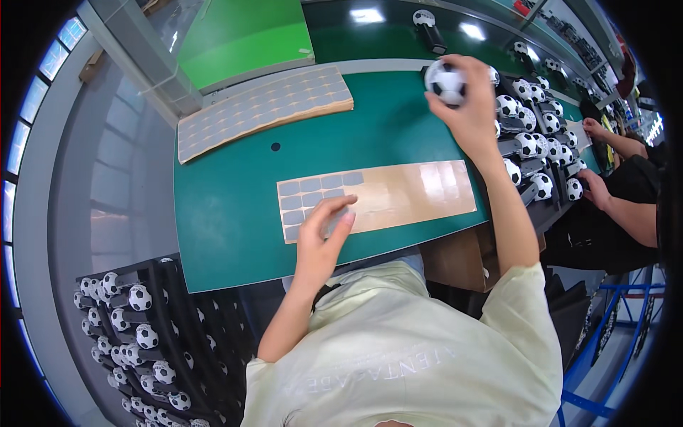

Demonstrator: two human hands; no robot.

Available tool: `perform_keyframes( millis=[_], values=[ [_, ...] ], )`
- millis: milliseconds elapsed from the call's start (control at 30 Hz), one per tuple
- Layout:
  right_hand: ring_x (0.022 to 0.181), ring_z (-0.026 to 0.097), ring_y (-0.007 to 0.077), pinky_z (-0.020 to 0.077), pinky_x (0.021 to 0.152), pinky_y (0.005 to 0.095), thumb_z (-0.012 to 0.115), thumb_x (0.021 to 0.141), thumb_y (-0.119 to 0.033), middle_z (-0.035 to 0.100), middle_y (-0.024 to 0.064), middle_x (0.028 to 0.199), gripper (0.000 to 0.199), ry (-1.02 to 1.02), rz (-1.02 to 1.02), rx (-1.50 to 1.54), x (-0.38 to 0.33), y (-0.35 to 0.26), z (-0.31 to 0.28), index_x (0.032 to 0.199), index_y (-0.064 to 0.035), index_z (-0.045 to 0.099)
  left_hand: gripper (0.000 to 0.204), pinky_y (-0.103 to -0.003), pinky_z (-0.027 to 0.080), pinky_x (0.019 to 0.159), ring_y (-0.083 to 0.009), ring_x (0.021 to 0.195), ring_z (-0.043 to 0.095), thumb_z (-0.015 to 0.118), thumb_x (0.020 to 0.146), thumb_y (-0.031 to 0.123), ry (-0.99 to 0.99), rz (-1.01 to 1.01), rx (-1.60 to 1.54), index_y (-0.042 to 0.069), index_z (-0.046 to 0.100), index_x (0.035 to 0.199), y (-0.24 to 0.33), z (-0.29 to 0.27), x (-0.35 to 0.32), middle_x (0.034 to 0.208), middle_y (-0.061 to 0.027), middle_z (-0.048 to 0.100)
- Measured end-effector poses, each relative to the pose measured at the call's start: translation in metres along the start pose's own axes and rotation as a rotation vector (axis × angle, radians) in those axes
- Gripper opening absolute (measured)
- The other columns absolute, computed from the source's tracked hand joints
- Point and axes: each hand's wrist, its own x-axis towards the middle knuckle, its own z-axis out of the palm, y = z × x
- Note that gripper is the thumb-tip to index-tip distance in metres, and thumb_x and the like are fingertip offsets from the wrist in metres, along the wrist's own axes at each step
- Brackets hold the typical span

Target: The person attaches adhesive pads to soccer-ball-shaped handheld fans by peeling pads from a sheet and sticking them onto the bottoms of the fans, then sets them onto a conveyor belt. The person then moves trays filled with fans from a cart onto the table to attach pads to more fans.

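My right hand (469, 107) is raised over the far right of the green table, its fingers and thumb round a black-and-white soccer ball (448, 84). A dark part shows behind the ball, mostly hidden; ball and hand are slightly blurred. Lower down, my left hand (320, 242) hovers over a tan backing sheet (420, 199) of grey stickers. Its thumb and index finger are curved, with a gap between the tips, and I see nothing held there. Rows of grey stickers (311, 185) cover the sheet's left part; the right part is bare, shiny backing.
A thick stack of sticker sheets (267, 107) lies at the far left. Many soccer balls on black bases (526, 142) crowd the right side, where another person's hands (596, 188) reach in. A black rack of similar balls (142, 334) stands at lower left. A cardboard box (455, 260) is under the table.
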Motion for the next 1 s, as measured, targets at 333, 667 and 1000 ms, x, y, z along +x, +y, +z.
perform_keyframes(
  millis=[333,667,1000],
  values=[
    [0.111,0.052,0.0248,0.0549,0.078,0.0368,0.051,0.090,-0.030,0.047,0.0151,0.126,0.048,-0.276,0.992,1.831,-0.093,-0.079,0.036,0.131,-0.0073,0.037,0.071,-0.043,0.032,0.103,-0.0305,0.117,0.045,0.054,0.086,0.049,0.242,0.467,-0.585,0.006,0.027,0.136,0.042,0.004,0.023,0.129,-0.0182,0.040],
    [0.077,0.063,0.0190,0.0514,0.065,0.0314,0.065,0.081,-0.017,0.058,0.0112,0.096,0.023,-0.262,0.499,0.408,-0.112,-0.081,0.082,0.098,-0.0021,0.061,0.072,-0.031,0.043,0.083,-0.0190,0.095,0.048,0.062,0.085,0.027,0.551,0.562,0.053,0.000,0.019,0.137,0.044,-0.011,0.030,0.110,-0.0137,0.044],
    [0.071,0.062,0.0230,0.0480,0.062,0.0345,0.067,0.076,-0.015,0.061,0.0077,0.084,0.013,-0.340,0.435,0.054,-0.097,-0.083,0.109,0.083,-0.0042,0.063,0.091,-0.029,0.043,0.082,-0.0184,0.096,0.046,0.064,0.072,-0.006,0.507,0.601,0.216,0.002,0.006,0.141,0.041,-0.011,0.027,0.118,-0.0150,0.038]
  ],
)
